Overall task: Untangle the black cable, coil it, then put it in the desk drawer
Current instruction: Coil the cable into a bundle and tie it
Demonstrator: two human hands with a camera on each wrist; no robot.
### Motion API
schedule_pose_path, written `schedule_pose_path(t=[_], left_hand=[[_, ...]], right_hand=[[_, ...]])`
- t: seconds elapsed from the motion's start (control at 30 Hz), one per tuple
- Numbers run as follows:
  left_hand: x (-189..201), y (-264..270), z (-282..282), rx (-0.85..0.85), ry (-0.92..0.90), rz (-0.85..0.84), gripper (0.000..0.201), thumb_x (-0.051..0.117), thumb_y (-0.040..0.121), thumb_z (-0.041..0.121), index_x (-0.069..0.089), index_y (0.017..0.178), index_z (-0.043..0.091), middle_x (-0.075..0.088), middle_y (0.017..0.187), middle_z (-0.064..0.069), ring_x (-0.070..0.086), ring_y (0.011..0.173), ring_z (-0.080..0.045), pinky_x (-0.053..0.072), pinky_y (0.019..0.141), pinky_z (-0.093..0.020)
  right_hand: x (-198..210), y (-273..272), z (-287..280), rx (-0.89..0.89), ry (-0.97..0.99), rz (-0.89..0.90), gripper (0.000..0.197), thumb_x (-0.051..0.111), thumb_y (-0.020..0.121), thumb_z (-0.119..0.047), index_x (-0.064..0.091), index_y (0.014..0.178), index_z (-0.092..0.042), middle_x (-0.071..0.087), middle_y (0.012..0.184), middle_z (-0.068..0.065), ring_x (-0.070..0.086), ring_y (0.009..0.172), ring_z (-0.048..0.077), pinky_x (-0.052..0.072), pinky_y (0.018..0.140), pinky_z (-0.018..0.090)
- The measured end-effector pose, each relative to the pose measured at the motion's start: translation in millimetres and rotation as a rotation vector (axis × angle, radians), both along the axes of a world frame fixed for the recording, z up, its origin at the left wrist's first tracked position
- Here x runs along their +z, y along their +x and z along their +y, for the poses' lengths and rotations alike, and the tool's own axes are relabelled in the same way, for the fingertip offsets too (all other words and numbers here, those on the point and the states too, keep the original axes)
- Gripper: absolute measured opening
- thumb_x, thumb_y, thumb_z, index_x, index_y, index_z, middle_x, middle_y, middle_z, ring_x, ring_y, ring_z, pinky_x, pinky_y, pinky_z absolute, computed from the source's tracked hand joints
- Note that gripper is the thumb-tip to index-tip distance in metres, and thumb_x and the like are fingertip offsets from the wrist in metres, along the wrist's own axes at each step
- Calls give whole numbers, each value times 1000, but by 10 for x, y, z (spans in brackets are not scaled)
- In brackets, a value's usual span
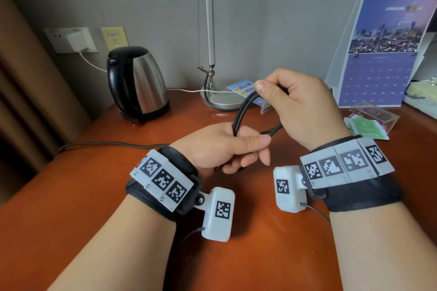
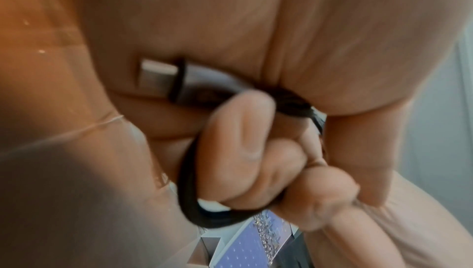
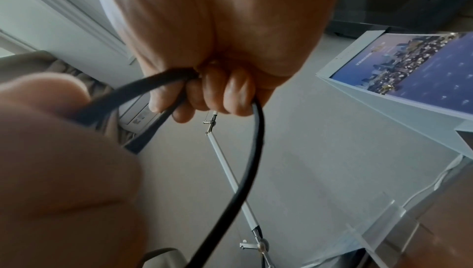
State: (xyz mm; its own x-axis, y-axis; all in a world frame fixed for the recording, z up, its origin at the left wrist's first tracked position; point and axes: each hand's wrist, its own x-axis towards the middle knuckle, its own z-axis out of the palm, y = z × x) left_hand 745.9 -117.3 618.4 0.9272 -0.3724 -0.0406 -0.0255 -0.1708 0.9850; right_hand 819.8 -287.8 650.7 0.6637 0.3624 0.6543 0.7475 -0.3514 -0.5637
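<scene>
The black cable is gathered into a few loops held above the desk. My left hand grips the low end of the loops, thumb on top. In the left wrist view its curled fingers hold the cable, and a silver plug lies against the palm. My right hand holds the upper end of the loops, fingers curled around the strands. In the right wrist view the cable runs down from those fingers. No drawer is in view.
A steel kettle stands back left, with its black cord trailing over the desk edge. A lamp base sits behind the hands. A desk calendar and a clear box are at right. A wall socket holds a white charger.
</scene>
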Motion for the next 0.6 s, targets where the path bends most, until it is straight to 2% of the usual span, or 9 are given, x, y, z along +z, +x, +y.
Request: schedule_pose_path(t=[0.1, 0.17, 0.2, 0.3, 0.33, 0.37, 0.43, 0.5, 0.6], left_hand=[[8, 0, 16, 4, 66, -68, 34, 54, 104, 31, 72, 86, 8, 52, 61, -5, 43, 62, -17, 37, 66, -25], [0, 2, 12, 9, 86, -114, 28, 52, 107, 22, 71, 96, 6, 57, 63, -4, 52, 68, -14, 41, 84, -23], [-10, 7, 9, 12, 68, -137, 22, 50, 107, 15, 68, 101, 3, 60, 64, -5, 57, 71, -14, 43, 88, -22], [-48, -7, -17, -24, -140, -70, 13, 48, 106, 0, 59, 114, -3, 68, 79, -15, 72, 78, -22, 59, 79, -30], [-54, -11, -27, -45, -210, -39, 14, 48, 105, -3, 57, 116, -2, 69, 87, -17, 74, 76, -24, 61, 73, -32], [-59, -10, -35, -53, -244, -31, 16, 48, 104, -5, 55, 117, -1, 69, 91, -18, 73, 69, -23, 59, 65, -29], [-66, 5, -60, -50, -288, -45, 15, 48, 102, -6, 54, 115, -1, 65, 86, -14, 58, 49, -14, 42, 46, -20], [-66, 9, -100, -49, -386, -17, 11, 47, 101, -1, 55, 110, -1, 57, 71, -6, 35, 41, -5, 22, 42, -19], [-22, -2, -107, -1, -523, 13, 16, 46, 106, 12, 58, 101, 3, 39, 58, 3, 25, 40, -2, 18, 41, -18]], right_hand=[[11, 14, -19, -29, -51, -33, 30, 60, 100, -43, 69, 84, -19, 65, 69, 4, 57, 69, 18, 42, 65, 26], [5, 28, -23, -45, -68, -41, 31, 59, 100, -45, 69, 86, -20, 65, 70, 3, 57, 70, 17, 42, 66, 27], [0, 33, -23, -50, -69, -43, 31, 59, 100, -46, 69, 86, -20, 65, 70, 4, 57, 70, 18, 42, 65, 26], [-4, 38, -13, -59, -64, -57, 32, 59, 100, -46, 69, 86, -19, 64, 69, 3, 56, 69, 17, 41, 65, 23], [-3, 43, -11, -60, -65, -61, 32, 59, 100, -46, 69, 86, -20, 64, 68, 2, 56, 69, 16, 41, 65, 22], [-2, 46, -11, -62, -66, -64, 32, 58, 100, -45, 70, 86, -20, 64, 68, 2, 56, 69, 16, 40, 65, 21], [-7, 58, -19, -67, -60, -72, 31, 58, 101, -45, 70, 86, -20, 64, 68, 3, 56, 68, 17, 40, 64, 22], [-20, 65, -21, -68, -36, -67, 31, 58, 101, -45, 69, 86, -19, 63, 67, 2, 55, 67, 17, 40, 63, 24], [-57, 94, 4, -9, 97, 65, 29, 63, 97, -45, 69, 82, -21, 57, 58, -10, 49, 55, 10, 36, 56, 30]])
